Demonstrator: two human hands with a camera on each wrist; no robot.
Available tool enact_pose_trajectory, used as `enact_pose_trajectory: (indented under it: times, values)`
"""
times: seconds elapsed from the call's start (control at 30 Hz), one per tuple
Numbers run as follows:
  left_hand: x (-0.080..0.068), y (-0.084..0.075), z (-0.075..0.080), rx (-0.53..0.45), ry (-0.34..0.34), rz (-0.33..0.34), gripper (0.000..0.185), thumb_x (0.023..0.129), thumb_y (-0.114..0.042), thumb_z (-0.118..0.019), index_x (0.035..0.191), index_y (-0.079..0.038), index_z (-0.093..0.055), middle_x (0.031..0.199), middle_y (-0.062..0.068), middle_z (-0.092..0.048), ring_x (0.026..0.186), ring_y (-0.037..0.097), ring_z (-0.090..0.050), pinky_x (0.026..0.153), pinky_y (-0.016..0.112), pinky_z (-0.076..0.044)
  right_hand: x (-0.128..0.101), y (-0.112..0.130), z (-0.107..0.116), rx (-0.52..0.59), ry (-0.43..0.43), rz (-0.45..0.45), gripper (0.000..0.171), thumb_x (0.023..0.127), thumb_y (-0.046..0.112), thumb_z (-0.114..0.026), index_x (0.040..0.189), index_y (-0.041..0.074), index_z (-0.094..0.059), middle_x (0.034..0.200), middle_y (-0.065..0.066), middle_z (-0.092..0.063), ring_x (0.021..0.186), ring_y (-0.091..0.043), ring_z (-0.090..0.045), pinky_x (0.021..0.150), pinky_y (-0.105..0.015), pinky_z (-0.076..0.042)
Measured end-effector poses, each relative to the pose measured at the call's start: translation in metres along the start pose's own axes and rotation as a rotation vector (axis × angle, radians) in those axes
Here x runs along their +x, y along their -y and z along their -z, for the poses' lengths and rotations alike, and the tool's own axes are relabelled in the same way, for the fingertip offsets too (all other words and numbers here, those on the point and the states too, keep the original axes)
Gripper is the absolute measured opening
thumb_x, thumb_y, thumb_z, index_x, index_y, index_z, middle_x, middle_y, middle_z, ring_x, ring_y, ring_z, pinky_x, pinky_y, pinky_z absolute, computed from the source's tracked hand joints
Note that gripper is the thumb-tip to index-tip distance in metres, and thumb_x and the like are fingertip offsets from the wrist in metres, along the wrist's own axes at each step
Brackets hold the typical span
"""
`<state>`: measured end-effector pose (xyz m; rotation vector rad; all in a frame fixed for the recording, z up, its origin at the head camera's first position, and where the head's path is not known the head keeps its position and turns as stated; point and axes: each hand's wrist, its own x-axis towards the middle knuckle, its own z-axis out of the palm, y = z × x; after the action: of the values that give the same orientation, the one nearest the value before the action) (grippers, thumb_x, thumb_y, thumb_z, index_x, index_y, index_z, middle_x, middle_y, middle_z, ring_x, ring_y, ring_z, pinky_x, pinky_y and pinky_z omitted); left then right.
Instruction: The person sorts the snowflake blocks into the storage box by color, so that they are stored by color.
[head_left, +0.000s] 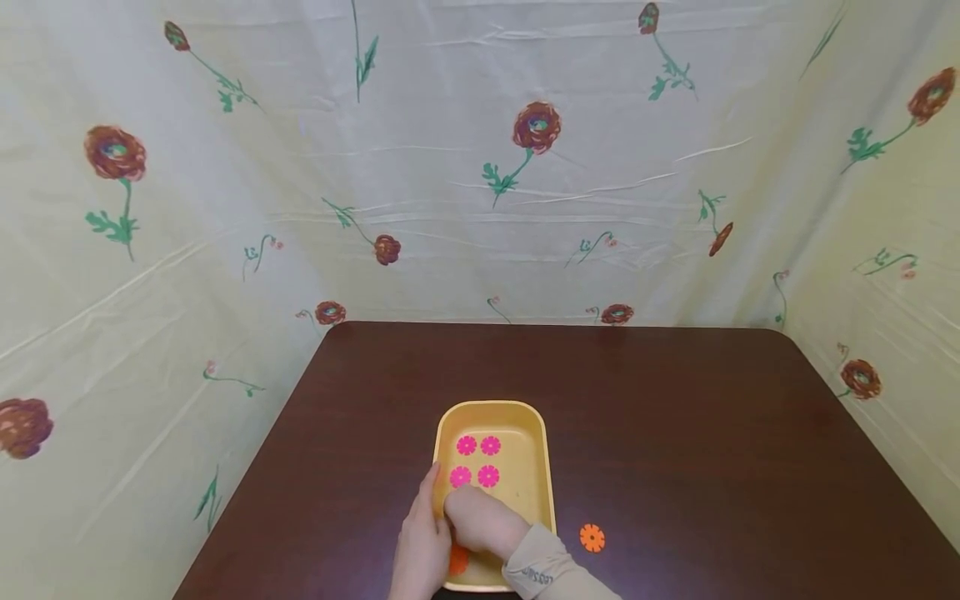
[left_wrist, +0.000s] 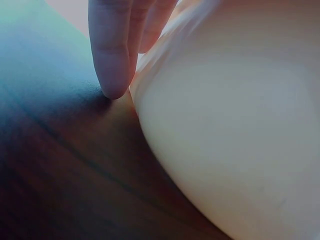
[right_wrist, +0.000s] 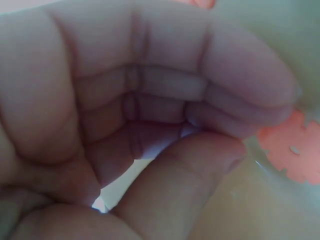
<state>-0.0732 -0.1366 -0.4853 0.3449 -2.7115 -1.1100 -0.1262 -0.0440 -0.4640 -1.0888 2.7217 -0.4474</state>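
We had our left hand (head_left: 420, 550) laid against the left wall of the yellow tray (head_left: 548, 467), fingers straight beside the rim, steadying it on the dark table (head_left: 675, 433). Our right hand (head_left: 483, 521) was down inside the near end of the tray, fingers curled toward the thumb; the right wrist view showed an orange-pink flower disc (right_wrist: 292, 150) at the fingertips, touching or just under them, though we could not tell if it was truly pinched. Four pink flower discs (head_left: 477, 460) lay in a square further up the tray, and an orange flower disc (head_left: 592, 537) sat on the table just right of it. We judged the step to be setting or lifting a disc at the tray's near end; the next move would call for a clean pinch on its thin edge. The right hand hid most of the disc beneath it in the head view, and the left wrist view showed only fingertips and tray wall.
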Motion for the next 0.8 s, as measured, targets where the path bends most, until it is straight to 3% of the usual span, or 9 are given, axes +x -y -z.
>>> enact_pose_trajectory:
  times: [0.23,0.5,0.8]
  values:
    - [-0.001,0.000,-0.001,0.000,0.002,0.010,0.062,0.083,0.000,-0.050,0.140,-0.019,-0.035,0.127,0.019,-0.051,0.103,0.035,-0.056,0.081,0.050,-0.044,-0.002,-0.001,0.002,-0.026,-0.015,0.030,0.011,0.072,0.006,-0.064,0.063,0.012,-0.060,0.056,0.005,-0.048,0.051,-0.008,-0.040,0.053,-0.018,-0.036]
    - [-0.001,0.002,-0.001,0.003,-0.012,-0.016,0.069,0.077,0.006,-0.051,0.139,-0.018,-0.035,0.126,0.018,-0.052,0.080,0.027,-0.057,0.066,0.040,-0.043,-0.009,-0.009,0.018,0.183,0.007,-0.013,0.024,0.078,0.003,-0.062,0.056,0.008,-0.055,0.049,0.008,-0.034,0.045,-0.005,-0.031,0.043,-0.017,-0.027]
    - [-0.001,0.001,-0.002,0.011,-0.011,-0.012,0.070,0.077,0.006,-0.050,0.140,-0.019,-0.034,0.127,0.019,-0.051,0.076,0.026,-0.056,0.062,0.038,-0.042,-0.018,-0.034,0.042,0.298,-0.111,-0.017,0.009,0.083,0.006,-0.061,0.079,0.006,-0.069,0.056,0.010,-0.051,0.050,0.000,-0.043,0.050,-0.015,-0.039]
